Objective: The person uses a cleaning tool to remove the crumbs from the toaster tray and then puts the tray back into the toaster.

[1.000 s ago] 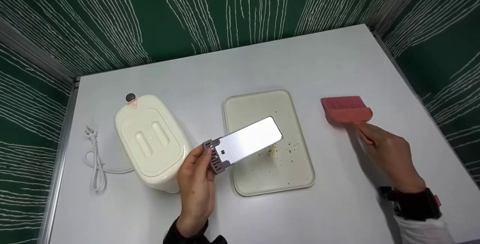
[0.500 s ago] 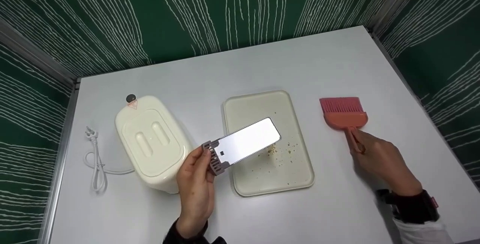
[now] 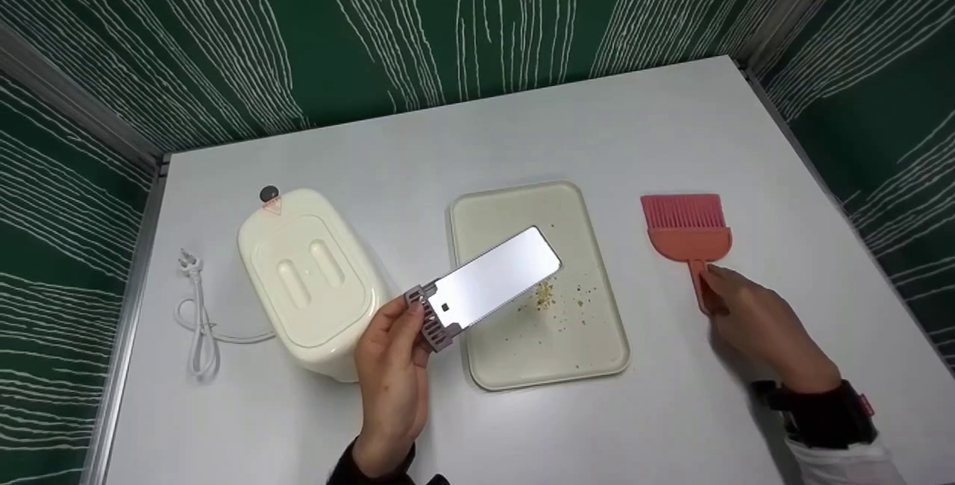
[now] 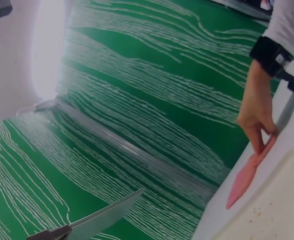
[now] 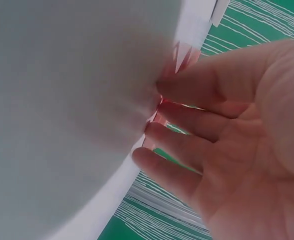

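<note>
In the head view my left hand (image 3: 394, 373) pinches the grey slotted end of a crumb tray (image 3: 496, 276), a flat shiny metal plate tilted above a pale baking-style tray (image 3: 526, 351). The left wrist view shows this crumb tray (image 4: 104, 215) nearly edge-on. To the right, a coral brush (image 3: 688, 242) with pink bristles lies flat on the table, bristles pointing away. My right hand (image 3: 757, 324) is at its handle, thumb and fingertips pinching it low against the tabletop. In the right wrist view a pale blur hides most of the brush beside the fingers (image 5: 179, 137).
Yellowish crumbs (image 3: 545, 295) and dark specks lie scattered on the pale tray. A cream lidded toaster (image 3: 310, 283) stands behind and left of my left hand. Its white power cord and plug (image 3: 195, 306) lie farther left. Green patterned walls (image 3: 515, 22) border the white table.
My right hand has brought the brush down flat onto the table and turned its handle straighter. Its fingers have shifted on the handle. The left hand and crumb tray have barely moved.
</note>
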`<state>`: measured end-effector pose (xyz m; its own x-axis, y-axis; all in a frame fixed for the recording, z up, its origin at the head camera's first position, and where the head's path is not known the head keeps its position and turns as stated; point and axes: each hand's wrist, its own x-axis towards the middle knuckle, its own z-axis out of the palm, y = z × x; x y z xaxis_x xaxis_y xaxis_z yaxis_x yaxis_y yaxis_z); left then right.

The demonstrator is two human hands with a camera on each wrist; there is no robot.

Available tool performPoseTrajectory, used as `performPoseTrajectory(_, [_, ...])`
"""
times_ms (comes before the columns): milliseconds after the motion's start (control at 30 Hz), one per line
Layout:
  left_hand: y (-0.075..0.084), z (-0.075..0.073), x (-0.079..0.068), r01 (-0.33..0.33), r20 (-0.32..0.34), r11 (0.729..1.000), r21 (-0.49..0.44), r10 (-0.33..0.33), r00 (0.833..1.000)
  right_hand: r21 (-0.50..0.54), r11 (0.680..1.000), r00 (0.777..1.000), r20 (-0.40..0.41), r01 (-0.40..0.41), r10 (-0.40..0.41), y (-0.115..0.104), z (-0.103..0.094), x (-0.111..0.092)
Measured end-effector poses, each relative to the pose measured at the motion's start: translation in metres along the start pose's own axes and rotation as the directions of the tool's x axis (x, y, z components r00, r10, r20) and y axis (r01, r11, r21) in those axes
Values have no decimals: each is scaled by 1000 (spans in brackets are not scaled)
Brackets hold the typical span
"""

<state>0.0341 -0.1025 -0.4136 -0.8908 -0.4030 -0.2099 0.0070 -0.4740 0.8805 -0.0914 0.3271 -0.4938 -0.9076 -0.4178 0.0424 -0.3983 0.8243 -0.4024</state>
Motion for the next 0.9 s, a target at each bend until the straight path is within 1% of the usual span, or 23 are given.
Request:
performPoseTrajectory(133, [-1, -1, -2, 6, 5, 1000, -15, -6, 1000, -17, 999, 1000, -4, 28, -28, -4, -1, 1])
performPoseTrajectory(200, [-2, -1, -3, 10, 9, 1000, -14, -10, 1000, -20, 999, 999, -25, 45, -45, -10, -2, 3])
performPoseTrajectory(267, [-3, -1, -3, 14, 18, 1000, -12, -14, 1000, -22, 998, 996, -66, 63, -64, -18, -5, 5])
performPoseTrajectory(367, [-4, 0, -5, 18, 30, 1000, -16, -17, 999, -11, 996, 987, -131, 93, -94, -35, -10, 10])
performPoseTrajectory(467, [-5, 0, -6, 15, 46, 1000, -22, -14, 999, 31, 995, 984, -149, 99, -93, -56, -14, 13])
performPoseTrajectory(567, [-6, 1, -7, 21, 66, 999, -35, -18, 998, 105, 988, 982, -161, 116, -98, -79, -15, 15])
performPoseTrajectory(667, [-8, 2, -8, 36, 82, 999, -41, -32, 996, 178, 968, 970, -197, 178, -142, -100, -9, 18])
performPoseTrajectory(767, [-9, 3, -11, 50, 94, 998, -36, -47, 995, 265, 937, 962, -213, 226, -172, -121, -4, 21])
performPoseTrajectory(833, [-10, 4, -12, 60, 103, 998, -28, -57, 993, 345, 909, 965, -194, 234, -175, -134, -2, 23])
performPoseTrajectory(900, [-11, 5, -14, 66, 116, 997, -29, -63, 991, 430, 876, 973, -153, 221, -171, -147, -1, 24])
